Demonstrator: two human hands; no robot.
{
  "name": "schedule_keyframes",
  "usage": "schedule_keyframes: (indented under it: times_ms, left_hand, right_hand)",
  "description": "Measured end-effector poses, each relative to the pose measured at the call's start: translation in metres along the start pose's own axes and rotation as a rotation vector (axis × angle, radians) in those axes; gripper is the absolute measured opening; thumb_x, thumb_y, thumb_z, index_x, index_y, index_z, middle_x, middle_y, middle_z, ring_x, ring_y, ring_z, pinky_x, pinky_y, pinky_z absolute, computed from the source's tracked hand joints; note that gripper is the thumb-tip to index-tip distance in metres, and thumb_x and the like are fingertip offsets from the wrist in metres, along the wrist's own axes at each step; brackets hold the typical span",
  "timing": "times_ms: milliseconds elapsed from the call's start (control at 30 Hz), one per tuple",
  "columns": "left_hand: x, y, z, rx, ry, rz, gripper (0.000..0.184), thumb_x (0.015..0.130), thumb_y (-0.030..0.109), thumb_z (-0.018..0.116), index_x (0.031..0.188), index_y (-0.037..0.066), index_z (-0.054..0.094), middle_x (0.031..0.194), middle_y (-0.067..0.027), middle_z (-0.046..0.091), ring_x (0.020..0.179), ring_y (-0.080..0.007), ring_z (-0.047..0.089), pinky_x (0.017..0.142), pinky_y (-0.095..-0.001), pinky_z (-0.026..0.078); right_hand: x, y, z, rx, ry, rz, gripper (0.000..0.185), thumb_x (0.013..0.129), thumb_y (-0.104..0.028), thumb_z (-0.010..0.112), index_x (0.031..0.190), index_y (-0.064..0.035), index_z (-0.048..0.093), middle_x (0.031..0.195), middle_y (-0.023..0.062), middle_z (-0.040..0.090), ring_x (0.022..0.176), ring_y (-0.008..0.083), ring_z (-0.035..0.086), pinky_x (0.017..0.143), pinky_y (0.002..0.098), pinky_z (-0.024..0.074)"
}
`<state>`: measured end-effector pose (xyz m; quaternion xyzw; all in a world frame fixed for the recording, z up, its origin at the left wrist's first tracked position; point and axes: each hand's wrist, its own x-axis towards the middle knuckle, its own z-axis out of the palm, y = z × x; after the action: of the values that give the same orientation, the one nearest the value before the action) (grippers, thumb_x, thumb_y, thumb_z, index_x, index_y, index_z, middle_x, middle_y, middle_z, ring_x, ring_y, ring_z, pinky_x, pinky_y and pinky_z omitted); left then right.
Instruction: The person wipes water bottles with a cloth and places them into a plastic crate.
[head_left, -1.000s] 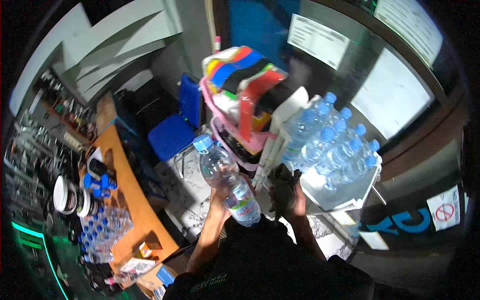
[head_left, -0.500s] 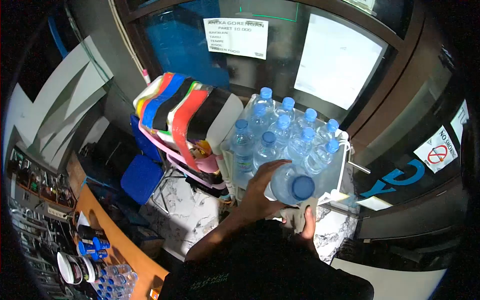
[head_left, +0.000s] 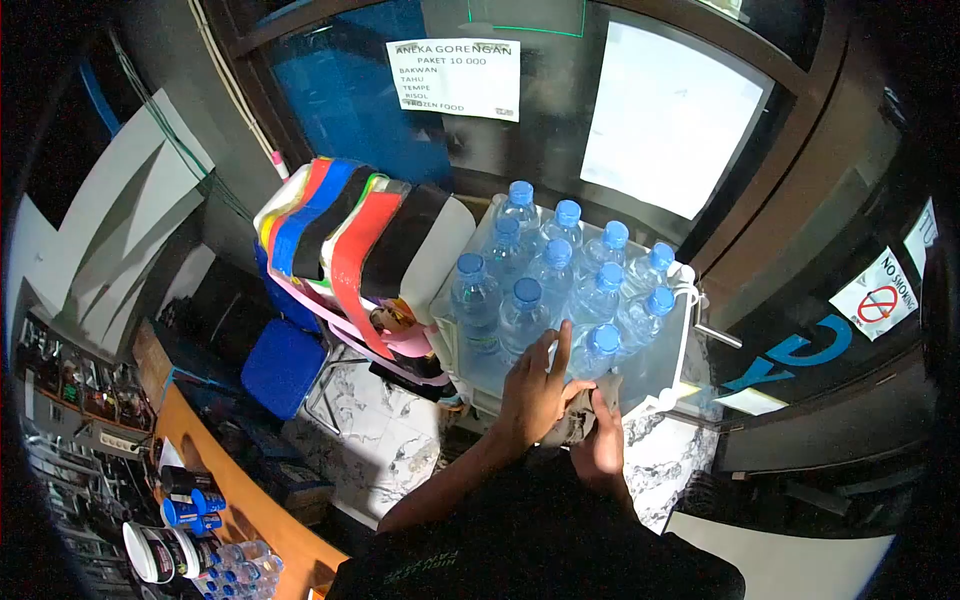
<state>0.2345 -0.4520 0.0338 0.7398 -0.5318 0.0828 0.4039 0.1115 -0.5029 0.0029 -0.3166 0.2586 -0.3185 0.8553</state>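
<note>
Several clear plastic water bottles (head_left: 473,300) with blue caps stand upright, close together, on a pale surface with a white frame (head_left: 683,340). The nearest bottle (head_left: 603,345) stands at the front of the group, just beyond my hands. My left hand (head_left: 532,395) is beside it with fingers stretched out, holding no bottle; its thumb reaches the edge of a grey-brown cloth (head_left: 572,420). In my right hand (head_left: 600,443) the cloth is gripped, thumb pointing up. The cloth is bunched and partly hidden between the hands.
Left of the bottles is a striped, tape-covered bundle (head_left: 365,235) with pink edging. A blue chair (head_left: 284,367) stands on the marbled floor. On the orange counter (head_left: 240,470) at lower left are blue tubs, white buckets and more bottles. Glass panels with paper signs (head_left: 455,80) rise behind.
The bottle that was tilted in my left hand now stands upright with the others. My left hand has let go of it and its fingers have straightened. The right hand keeps the cloth.
</note>
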Motion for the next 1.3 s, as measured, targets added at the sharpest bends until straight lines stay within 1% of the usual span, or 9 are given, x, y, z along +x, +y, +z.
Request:
schedule_keyframes:
  times_ms: [133,300,567,833,967,1033,1167,1267,1300]
  left_hand:
    - [-0.009,-0.007,0.004,-0.065,0.089,0.074,0.083,0.072,0.028,0.078,0.14,0.007,0.036,0.12,-0.0188,0.047,0.087,-0.0289,0.06,0.066,-0.0345,0.053]
    - [-0.009,-0.009,0.003,-0.024,0.16,0.116,0.07,0.075,0.021,0.077,0.136,0.015,0.044,0.12,-0.0146,0.047,0.08,-0.0231,0.061,0.061,-0.0318,0.052]
    - [-0.013,-0.007,-0.009,0.018,0.117,0.021,0.064,0.077,0.008,0.072,0.135,0.015,0.045,0.116,-0.012,0.049,0.077,-0.0194,0.061,0.061,-0.0328,0.052]
    - [-0.042,-0.022,-0.038,-0.469,0.227,-0.268,0.05,0.082,0.003,0.064,0.127,-0.001,0.045,0.097,-0.0094,0.057,0.072,-0.0139,0.058,0.064,-0.0279,0.049]
    - [-0.088,-0.032,-0.058,-0.855,0.375,-0.554,0.04,0.089,0.001,0.054,0.128,0.0,0.043,0.1,-0.0076,0.055,0.074,-0.0116,0.057,0.063,-0.0245,0.047]
    - [-0.112,-0.029,-0.075,-0.779,0.435,-0.635,0.037,0.092,0.001,0.05,0.128,-0.001,0.041,0.097,-0.0072,0.055,0.075,-0.0115,0.056,0.063,-0.0241,0.047]
    - [-0.182,-0.034,-0.093,-0.89,0.727,-0.632,0.027,0.094,0.0,0.048,0.121,-0.002,0.046,0.089,-0.0061,0.056,0.067,-0.0095,0.055,0.058,-0.0223,0.045]
    - [-0.236,-0.025,-0.118,-0.809,0.877,-0.728,0.024,0.095,0.003,0.049,0.119,0.0,0.048,0.09,-0.0059,0.057,0.067,-0.0094,0.055,0.057,-0.0224,0.045]
    - [-0.252,-0.019,-0.128,-0.778,0.935,-0.759,0.024,0.095,0.003,0.05,0.118,0.001,0.049,0.09,-0.0059,0.057,0.066,-0.0093,0.055,0.057,-0.0222,0.045]
  right_hand:
    - [-0.002,-0.001,0.007,0.064,0.041,-0.023,0.027,0.095,-0.018,0.049,0.116,-0.0015,0.047,0.099,0.0092,0.059,0.093,0.0198,0.06,0.082,0.0347,0.0486]
    - [0.0,-0.002,0.015,0.067,0.013,-0.065,0.047,0.095,-0.019,0.05,0.138,-0.0075,0.034,0.124,0.0118,0.052,0.114,0.0249,0.053,0.095,0.0407,0.0432]
    - [-0.003,-0.001,0.019,0.057,-0.007,-0.112,0.052,0.094,-0.016,0.052,0.142,-0.0088,0.031,0.124,0.0103,0.05,0.108,0.0226,0.053,0.094,0.0373,0.042]
    - [-0.021,0.004,0.038,-0.097,0.067,-0.54,0.054,0.09,-0.01,0.053,0.139,0.0012,0.033,0.125,0.0131,0.05,0.112,0.0211,0.049,0.098,0.0334,0.0369]
    - [-0.032,0.001,0.052,-0.205,0.053,-0.554,0.07,0.08,-0.028,0.065,0.136,0.0017,0.034,0.12,0.0158,0.05,0.108,0.0241,0.05,0.097,0.0339,0.037]
    - [-0.034,0.014,0.051,-0.219,0.033,-0.618,0.072,0.077,-0.034,0.066,0.132,0.0005,0.035,0.12,0.018,0.047,0.106,0.0273,0.051,0.093,0.038,0.0414]
    - [-0.043,0.037,0.059,-0.213,-0.199,-0.47,0.073,0.077,-0.031,0.062,0.135,0.0001,0.031,0.122,0.0177,0.045,0.106,0.0272,0.052,0.093,0.0378,0.0421]
    - [-0.049,0.061,0.077,-0.257,-0.389,-0.21,0.075,0.078,-0.024,0.056,0.142,-0.0015,0.026,0.126,0.0137,0.045,0.109,0.0243,0.051,0.095,0.0367,0.0413]
    - [-0.056,0.067,0.082,-0.169,-0.492,-0.016,0.066,0.079,-0.022,0.056,0.138,-0.0016,0.033,0.127,0.0121,0.047,0.113,0.0243,0.05,0.097,0.0372,0.0414]
